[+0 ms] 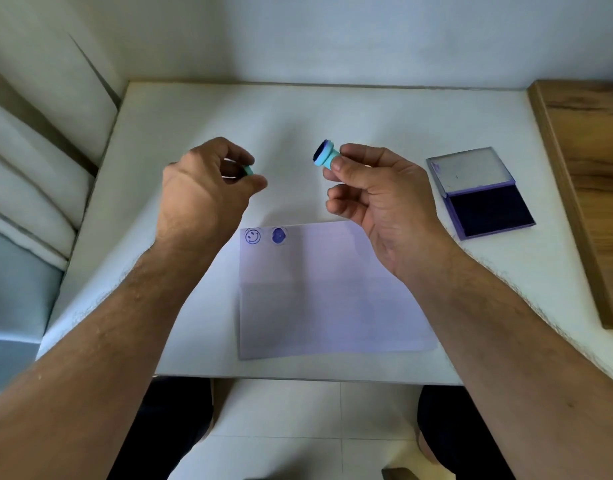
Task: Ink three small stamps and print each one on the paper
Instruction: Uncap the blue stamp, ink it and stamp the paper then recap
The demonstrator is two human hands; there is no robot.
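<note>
Stamp: one small turquoise plastic stamp (325, 156), short round barrel flaring to a wider face; the face is dark with ink and turned up and leftward, held in the air above the desk, beyond the paper's far edge.
Right hand: right hand (374, 199) pinches the stamp barrel between thumb and forefinger; other fingers curled loosely.
Left hand: left hand (208, 188) closed narrowly on one small turquoise round piece (248, 170), only its rim showing between thumb and fingertips; cannot tell what it is. Hands are apart, level with each other.
Paper: one white rectangular sheet of paper (329, 292), flat on the desk at the near edge, faint fold creases.
Prints: two blue, both at the sheet's far left corner, side by side; smiley face print (252, 236) left, solid blotchy round print (279, 235) right.
Ink pad: one purple plastic hinged ink pad case (480, 192), lid open and lying back; dark blue pad inside the near half. Sits right of the paper, well apart from it.
Desk: white smooth desk (333, 116), wooden board (589, 188) along its right side.
</note>
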